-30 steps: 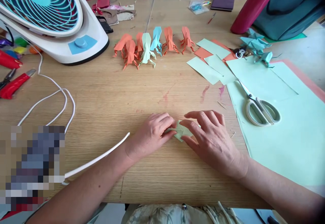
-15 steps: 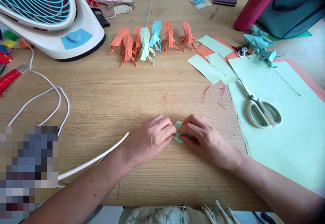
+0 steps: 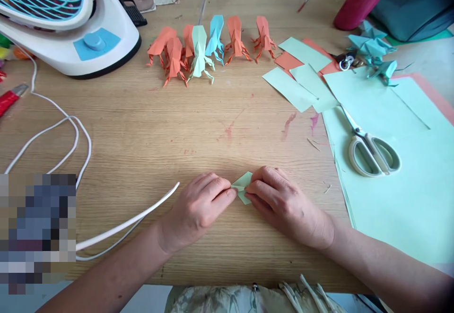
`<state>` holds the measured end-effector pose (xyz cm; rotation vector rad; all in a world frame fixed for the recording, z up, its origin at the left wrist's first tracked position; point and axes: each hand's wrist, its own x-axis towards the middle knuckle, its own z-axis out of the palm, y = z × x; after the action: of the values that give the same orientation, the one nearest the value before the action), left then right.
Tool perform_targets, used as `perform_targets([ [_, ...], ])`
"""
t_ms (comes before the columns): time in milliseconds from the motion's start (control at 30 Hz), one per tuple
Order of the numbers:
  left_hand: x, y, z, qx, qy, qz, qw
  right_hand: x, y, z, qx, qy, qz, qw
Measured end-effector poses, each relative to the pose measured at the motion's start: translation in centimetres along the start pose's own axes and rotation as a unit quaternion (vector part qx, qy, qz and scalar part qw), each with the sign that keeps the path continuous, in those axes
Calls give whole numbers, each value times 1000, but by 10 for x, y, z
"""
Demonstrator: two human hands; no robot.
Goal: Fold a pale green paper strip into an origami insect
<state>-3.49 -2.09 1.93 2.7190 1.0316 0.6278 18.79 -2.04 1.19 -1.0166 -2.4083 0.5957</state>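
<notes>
A small green folded paper (image 3: 243,187) is held down at the desk (image 3: 227,128), pinched from both sides between the fingers. A crease could be set crooked, or a thin flap torn, if the two pinches are pulled apart or pressed unevenly, since only a small point of the paper shows between the fingertips and little can be checked by eye. The left hand (image 3: 198,206) is laid knuckles-up, its fingers closed narrowly on the paper's left tip. The right hand (image 3: 283,204) is curled over the right part, its fingers closed on it likewise. Just left of the left fingers lies a white cable (image 3: 135,219), which could be nudged by the forearm. Right of the right fingers, scissors (image 3: 372,150) rest on pale green sheets (image 3: 400,195). Far beyond the fingers a row of folded paper figures (image 3: 198,48) is lined up, with a fan (image 3: 106,43) to its left.
</notes>
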Motion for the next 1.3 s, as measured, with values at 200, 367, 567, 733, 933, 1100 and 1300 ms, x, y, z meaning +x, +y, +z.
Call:
perform_targets([
  [200,-3,-2,5,-77,-4,-69,995,3,0,3,-4,-11,-19,1000],
  [367,-3,-1,4,-124,-15,-114,986,8,-1,4,2,-14,-3,1000],
  [567,-1,2,2,-145,-10,-168,975,10,-4,4,24,-12,20,999],
  [733,0,4,3,-148,2,-194,970,12,-7,5,23,-4,38,999],
  [933,1,9,2,-137,13,-225,965,14,-9,6,19,1,50,999],
  [1100,3,9,3,-120,-4,-238,964,15,-10,5,24,-4,73,997],
  [1300,4,9,6,-87,-9,-238,967,16,-12,6,18,-8,86,996],
])
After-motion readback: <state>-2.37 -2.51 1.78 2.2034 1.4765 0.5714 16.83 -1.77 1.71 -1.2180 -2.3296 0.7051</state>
